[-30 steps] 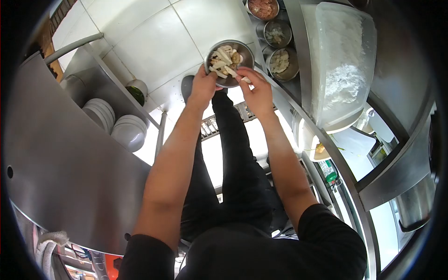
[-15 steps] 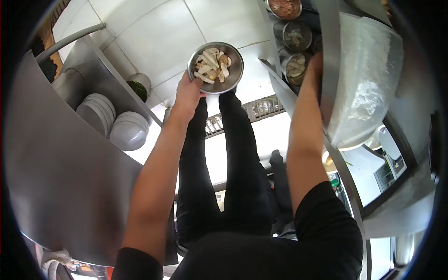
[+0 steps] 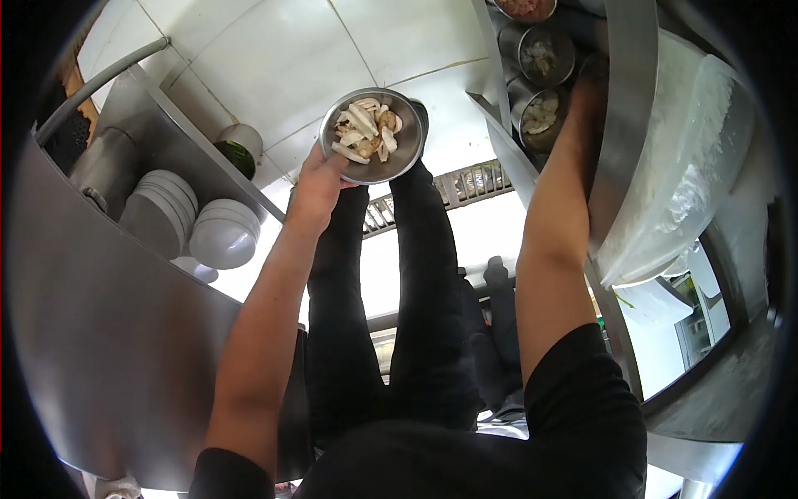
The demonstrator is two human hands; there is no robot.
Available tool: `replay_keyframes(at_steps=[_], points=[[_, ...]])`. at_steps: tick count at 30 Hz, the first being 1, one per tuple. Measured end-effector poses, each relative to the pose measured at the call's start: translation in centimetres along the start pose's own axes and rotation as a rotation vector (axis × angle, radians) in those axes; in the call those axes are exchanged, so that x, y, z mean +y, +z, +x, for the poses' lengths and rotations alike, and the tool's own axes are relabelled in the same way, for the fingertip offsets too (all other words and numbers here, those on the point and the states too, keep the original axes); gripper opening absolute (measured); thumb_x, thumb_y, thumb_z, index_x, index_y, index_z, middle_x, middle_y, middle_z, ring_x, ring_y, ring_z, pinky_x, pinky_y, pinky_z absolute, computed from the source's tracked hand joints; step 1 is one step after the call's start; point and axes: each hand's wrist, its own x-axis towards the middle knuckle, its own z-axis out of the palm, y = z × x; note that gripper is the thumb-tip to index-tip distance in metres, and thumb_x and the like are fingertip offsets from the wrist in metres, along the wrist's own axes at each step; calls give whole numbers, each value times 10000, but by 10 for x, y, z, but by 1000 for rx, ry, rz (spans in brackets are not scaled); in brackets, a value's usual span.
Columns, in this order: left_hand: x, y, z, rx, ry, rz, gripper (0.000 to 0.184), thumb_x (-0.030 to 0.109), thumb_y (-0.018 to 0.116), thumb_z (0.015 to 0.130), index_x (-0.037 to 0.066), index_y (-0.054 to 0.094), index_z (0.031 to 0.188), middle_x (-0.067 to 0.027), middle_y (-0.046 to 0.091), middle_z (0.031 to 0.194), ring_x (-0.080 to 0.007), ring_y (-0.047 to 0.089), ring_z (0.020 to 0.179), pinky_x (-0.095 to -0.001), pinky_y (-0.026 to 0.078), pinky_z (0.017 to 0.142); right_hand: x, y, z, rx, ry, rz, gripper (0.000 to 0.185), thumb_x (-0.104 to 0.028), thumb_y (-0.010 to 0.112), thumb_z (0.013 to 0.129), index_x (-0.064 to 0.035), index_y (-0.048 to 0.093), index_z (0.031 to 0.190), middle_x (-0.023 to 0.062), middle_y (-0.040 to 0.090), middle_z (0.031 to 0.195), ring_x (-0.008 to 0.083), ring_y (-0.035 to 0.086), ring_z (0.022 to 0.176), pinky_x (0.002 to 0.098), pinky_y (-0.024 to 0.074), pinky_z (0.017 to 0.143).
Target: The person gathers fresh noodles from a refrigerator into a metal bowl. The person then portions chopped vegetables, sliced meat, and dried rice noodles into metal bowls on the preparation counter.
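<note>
My left hand [image 3: 321,185] grips the near left rim of a round metal bowl [image 3: 407,154], thumb at the inside edge. In the bowl lie pale, sliced strips [image 3: 362,125] with some brownish pieces, possibly mushroom. On the right, my right hand [image 3: 588,93] reaches into a shadowed compartment under a metal counter edge. Its fingers are too dark to make out. Beside it stand a metal bowl with pale pieces [image 3: 542,115] and a metal bowl with translucent whitish pieces [image 3: 544,60]. Farther up is a bowl of reddish minced food [image 3: 527,7].
Stacked white bowls [image 3: 224,234] and white plates [image 3: 160,212] sit on a metal shelf at left. A container with something green [image 3: 237,154] stands beyond them. A floor drain grate [image 3: 465,185] crosses the white tiles [image 3: 283,58]. Clear plastic sheeting [image 3: 682,166] covers something at right.
The view has shifted slightly. My right hand has moved farther up along the compartment, past the bowl of pale pieces. The left hand still holds its bowl, now slightly lower and more to the left.
</note>
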Motion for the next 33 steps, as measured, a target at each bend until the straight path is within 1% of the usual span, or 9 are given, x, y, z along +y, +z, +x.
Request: replay_keyframes(at_steps=[9,13,16,19,22,25,28,31,33], points=[[13,3,7,25,43,-13,337,49,494,933,48,546,1266,-104,684,1104,-179,692,935,-336,593,822,3,2,10,-33,-21,28,340,-233,635,951,-28,604,1220,141,628,1088,247,584,902,333,441,776],[10,5,9,39,6,-22,328,45,488,933,48,545,1256,-103,683,1101,-181,695,940,-341,596,843,3,3,11,-42,-17,38,324,-229,643,953,-36,607,1210,121,630,1058,223,582,866,316,441,740],[7,3,9,3,6,-17,323,44,482,939,43,544,1257,-107,683,1100,-180,696,940,-344,597,841,0,8,11,-50,-4,56,312,-226,649,954,-42,608,1202,106,632,1036,204,580,839,303,441,714],[10,6,6,-20,-8,-5,450,68,462,940,30,486,1388,-127,642,1212,-187,656,1047,-344,562,861,0,8,11,-47,-3,64,299,-223,655,955,-48,610,1194,91,633,1013,185,579,813,290,441,687],[9,9,7,-47,11,-7,448,63,462,938,25,487,1383,-123,645,1200,-189,653,1052,-352,556,878,0,9,11,-50,6,80,287,-220,660,956,-54,612,1186,76,635,991,167,578,786,277,441,661],[7,12,9,-26,6,17,451,58,462,933,23,488,1382,-121,646,1196,-187,654,1039,-345,555,871,-1,6,10,-55,16,88,276,-217,666,957,-60,613,1178,61,637,969,148,576,759,264,440,634],[9,14,9,-28,25,16,343,58,474,961,38,531,1299,-114,676,1119,-182,694,944,-334,597,814,-3,1,9,-54,41,97,264,-214,672,959,-66,615,1170,46,639,946,129,575,732,251,440,608],[17,27,7,-22,31,20,351,59,480,960,33,526,1307,-116,673,1120,-184,689,955,-338,593,819,-5,-6,2,-50,82,115,252,-211,678,960,-72,617,1162,31,641,924,111,573,705,238,440,581],[21,36,11,-35,33,12,364,67,486,960,35,521,1321,-116,669,1124,-186,681,975,-341,585,830,-18,-21,-14,-55,143,193,245,-209,681,961,-76,618,1156,21,642,909,98,572,687,230,440,563]])
